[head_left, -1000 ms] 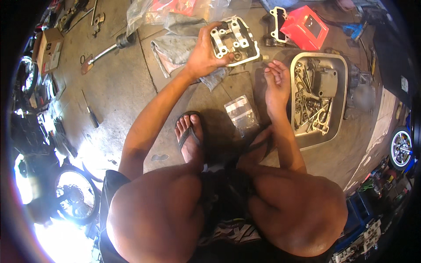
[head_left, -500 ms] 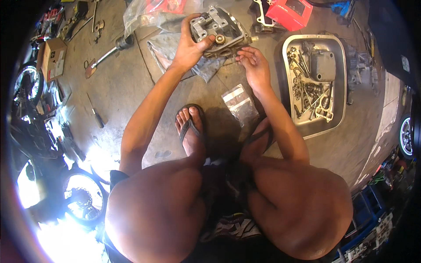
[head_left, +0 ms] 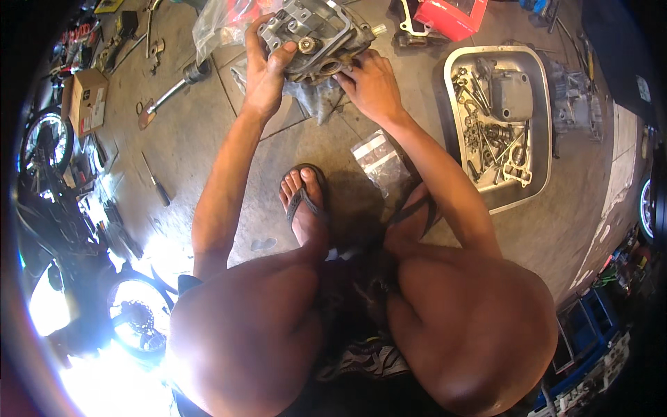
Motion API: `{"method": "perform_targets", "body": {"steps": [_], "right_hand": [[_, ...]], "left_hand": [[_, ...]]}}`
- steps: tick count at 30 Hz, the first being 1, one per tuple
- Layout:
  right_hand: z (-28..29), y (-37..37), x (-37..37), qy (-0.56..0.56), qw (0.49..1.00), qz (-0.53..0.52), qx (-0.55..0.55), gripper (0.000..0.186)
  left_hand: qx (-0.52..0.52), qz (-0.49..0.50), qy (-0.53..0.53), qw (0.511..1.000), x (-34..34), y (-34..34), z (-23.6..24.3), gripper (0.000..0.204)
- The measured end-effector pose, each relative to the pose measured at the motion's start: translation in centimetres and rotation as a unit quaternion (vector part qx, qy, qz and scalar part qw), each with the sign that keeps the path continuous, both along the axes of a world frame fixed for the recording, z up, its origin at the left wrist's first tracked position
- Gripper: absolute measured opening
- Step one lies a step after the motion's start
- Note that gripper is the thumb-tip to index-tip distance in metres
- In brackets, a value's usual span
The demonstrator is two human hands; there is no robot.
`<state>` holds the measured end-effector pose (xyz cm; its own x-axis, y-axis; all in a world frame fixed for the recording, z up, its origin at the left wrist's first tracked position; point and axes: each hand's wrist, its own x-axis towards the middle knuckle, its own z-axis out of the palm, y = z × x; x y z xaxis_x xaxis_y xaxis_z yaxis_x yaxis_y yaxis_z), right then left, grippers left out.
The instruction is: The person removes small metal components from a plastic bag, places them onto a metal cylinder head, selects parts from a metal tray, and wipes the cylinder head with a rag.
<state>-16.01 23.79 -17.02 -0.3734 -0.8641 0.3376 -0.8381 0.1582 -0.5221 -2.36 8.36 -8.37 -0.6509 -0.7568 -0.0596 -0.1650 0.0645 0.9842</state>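
A grey metal engine cylinder head [head_left: 316, 36] is held up off the floor at the top of the head view, tilted so that its side port faces me. My left hand [head_left: 265, 82] grips its left side, thumb lying near a round brass-coloured fitting. At the lower right of the part, my right hand [head_left: 375, 87] has its fingers curled against the edge beside the round port. Some of those fingertips are hidden behind the metal. Beneath the part lies a grey cloth [head_left: 316, 102].
A metal tray [head_left: 544, 146] of bolts and engine parts sits at the right. Between my feet and the tray is a small clear plastic bag [head_left: 381, 163]. A red box [head_left: 451, 17] lies far right; a screwdriver [head_left: 159, 187] and a small carton [head_left: 89, 101] are on the left.
The cylinder head has shifted left and tipped, showing more of its side port. My right hand has moved left and up from beside it onto its lower edge.
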Motion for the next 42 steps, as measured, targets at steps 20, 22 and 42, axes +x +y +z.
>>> {"method": "perform_targets", "body": {"steps": [20, 22, 42], "right_hand": [[-0.4, 3.1, -0.5, -0.059, 0.998, -0.024, -0.021, 0.027], [-0.5, 3.3, -0.6, -0.072, 0.997, -0.025, -0.024, 0.026], [-0.6, 1.7, 0.0, -0.028, 0.999, -0.022, 0.038, 0.023]], "left_hand": [[0.027, 0.043, 0.051, 0.997, 1.7, 1.9, 1.0, 0.078], [0.024, 0.044, 0.051, 0.997, 1.8, 1.7, 1.0, 0.079], [0.048, 0.054, 0.045, 0.996, 0.9, 2.3, 0.1, 0.079]]}}
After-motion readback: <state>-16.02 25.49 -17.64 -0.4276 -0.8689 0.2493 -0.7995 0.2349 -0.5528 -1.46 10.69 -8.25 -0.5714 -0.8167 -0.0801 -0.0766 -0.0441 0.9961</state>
